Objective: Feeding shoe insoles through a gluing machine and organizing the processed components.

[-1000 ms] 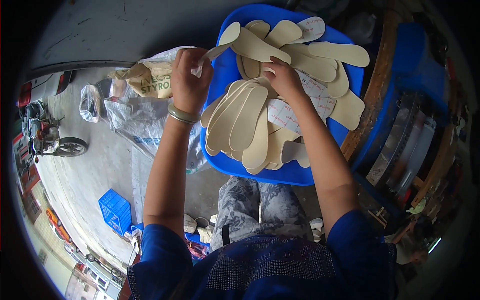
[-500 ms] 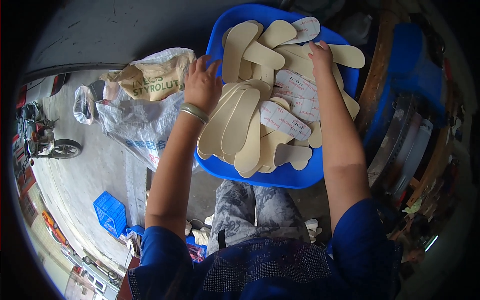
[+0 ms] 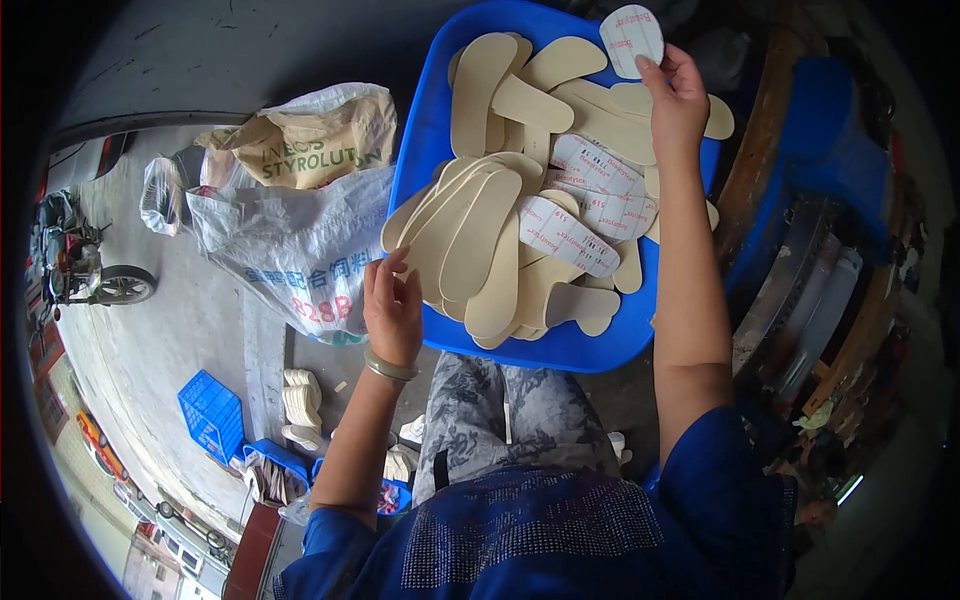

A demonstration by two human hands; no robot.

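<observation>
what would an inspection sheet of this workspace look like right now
surface: blue tub held over the lap, used as the work tray
job's things: tan insoles piled in the tub; white printed insoles lie on top
clutter: open sacks on the floor, blue crate, stacked insoles beside it
grippers: left hand open at the fanned stack's edge; right hand pinches a white heel piece
cables: nothing seen
surroundings: concrete floor, parked motorbike at left

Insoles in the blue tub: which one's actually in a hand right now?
The white printed piece at the tub's far rim, pinched in the right hand. The other insoles lie loose in the pile; the left hand only touches the fanned tan stack.
</observation>
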